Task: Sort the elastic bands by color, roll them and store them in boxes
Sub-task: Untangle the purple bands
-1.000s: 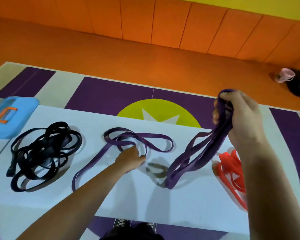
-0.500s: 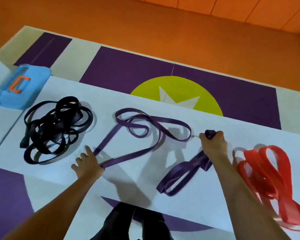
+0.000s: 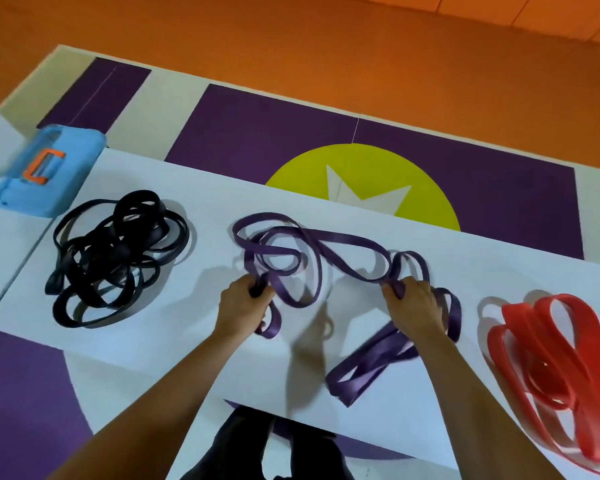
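Purple elastic bands (image 3: 312,251) lie in loops across the middle of the white table (image 3: 201,188). My left hand (image 3: 243,306) grips one end of a purple band near the table's centre. My right hand (image 3: 413,306) grips another bunch of purple bands, whose folded tail (image 3: 364,368) trails toward the front edge. A tangled heap of black bands (image 3: 115,254) sits on the left. Red bands (image 3: 555,355) lie piled on the right.
A blue box with an orange handle (image 3: 45,171) stands at the table's back left corner, beside a white object at the frame's edge. Purple, white and yellow-green floor mats surround the table, with orange floor beyond. My legs show below the front edge.
My left hand has moved right from the table's front and closed on a purple band. My right hand has dropped from raised to the table and gathered more purple loops.
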Motion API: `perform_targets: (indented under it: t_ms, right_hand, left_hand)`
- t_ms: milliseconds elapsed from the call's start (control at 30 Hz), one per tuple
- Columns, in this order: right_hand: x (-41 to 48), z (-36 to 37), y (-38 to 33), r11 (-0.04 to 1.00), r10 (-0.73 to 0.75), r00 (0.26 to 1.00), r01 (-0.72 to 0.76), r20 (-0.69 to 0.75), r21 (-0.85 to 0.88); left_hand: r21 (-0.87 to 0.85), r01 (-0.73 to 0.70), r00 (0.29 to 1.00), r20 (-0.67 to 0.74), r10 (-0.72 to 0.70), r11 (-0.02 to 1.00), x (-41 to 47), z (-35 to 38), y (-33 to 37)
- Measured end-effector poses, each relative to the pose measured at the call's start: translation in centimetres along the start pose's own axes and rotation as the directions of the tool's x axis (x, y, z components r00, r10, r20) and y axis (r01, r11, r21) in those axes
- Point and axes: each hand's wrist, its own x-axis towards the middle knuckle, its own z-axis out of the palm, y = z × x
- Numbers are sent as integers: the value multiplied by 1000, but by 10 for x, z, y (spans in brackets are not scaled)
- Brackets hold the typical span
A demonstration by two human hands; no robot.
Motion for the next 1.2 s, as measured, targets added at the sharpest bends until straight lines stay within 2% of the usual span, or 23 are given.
perform_targets:
  t_ms: [67,100,200,267,333,467,600,800,1033,1100,1200]
  right_hand:
    - [-4,7,0,1000,-14,1000,14,-12,3]
    - [-5,11,0,1000,-22,1000,22,-5,3]
    - [-12,20,2,998,-50,999,51,20,-45]
    - [-17,24,4,995,-66,998,65,-7,-73]
    - [-21,26,7,993,-100,993,95,-68,-69]
    - [-26,28,8,981,-191,959,177,-208,-84]
    - [-29,27,0,972,-221,955,201,-198,-118]
    - [-35,22,-13,969,-241,957,227,-160,-99]
    - [-40,24,-17,963,-263,953,250,-152,-101]
    - [-39,25,-14,968,-243,958,231,-152,-95]
    - [-34,23,-2,986,-112,986,95,-122,-137]
  left_hand:
    - [-58,-42,999,-33,40,997,6,9,18]
    - [-31,-62,997,-46,60,998,10,14,24]
    - [179,-80,997,1,81,980,28,33,16]
    - [394,-84,988,153,24,915,32,44,3]
    - [506,-74,973,224,-48,859,26,50,-5]
    - [597,-83,988,157,-15,798,11,45,-17]
    - [649,-49,995,94,-17,759,-1,35,-21]
    - [535,-64,995,-30,95,842,-19,21,-14]
    - [538,-133,989,14,149,832,-31,11,-24]
    - [600,-195,974,28,224,775,-28,9,-29]
    - [754,-363,909,157,386,548,-2,5,-28]
